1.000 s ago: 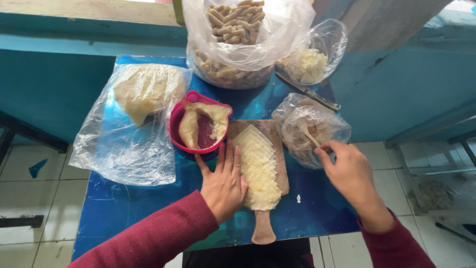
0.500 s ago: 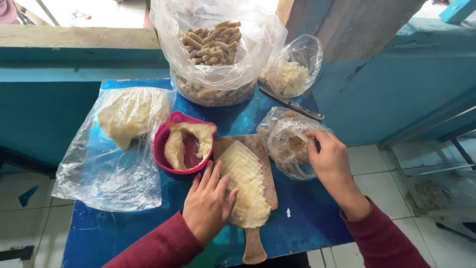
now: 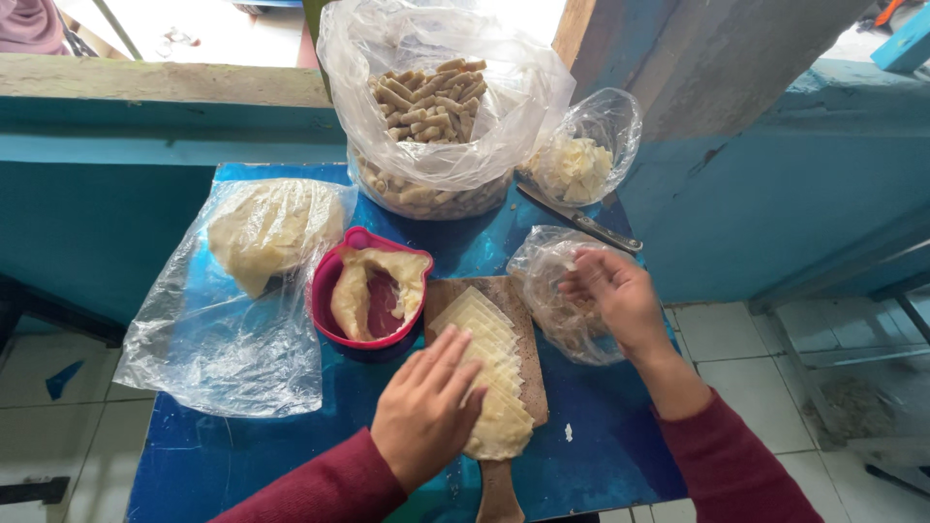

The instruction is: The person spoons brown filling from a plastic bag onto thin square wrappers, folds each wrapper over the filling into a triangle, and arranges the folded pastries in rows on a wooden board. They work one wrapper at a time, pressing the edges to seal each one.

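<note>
A wooden paddle board [image 3: 509, 295] lies on the blue table [image 3: 581, 436] with a stack of thin pale dough sheets [image 3: 489, 349] on it. My left hand [image 3: 426, 412] rests flat on the near end of the stack, fingers spread. My right hand [image 3: 615, 295] is over a small clear plastic bag [image 3: 547, 281] of filling to the right of the board, fingertips pinched together at the bag's mouth. Whether they hold any filling is hidden.
A pink bowl [image 3: 334, 324] with dough stands left of the board. A clear bag with a dough lump [image 3: 271, 232] lies at the left. A big bag of rolled pieces [image 3: 431, 116], a small bag [image 3: 581, 165] and a knife [image 3: 581, 221] are at the back.
My right hand has lifted and drawn back from inside the filling bag to its mouth. My left hand stays on the dough sheets. The camera has moved closer.
</note>
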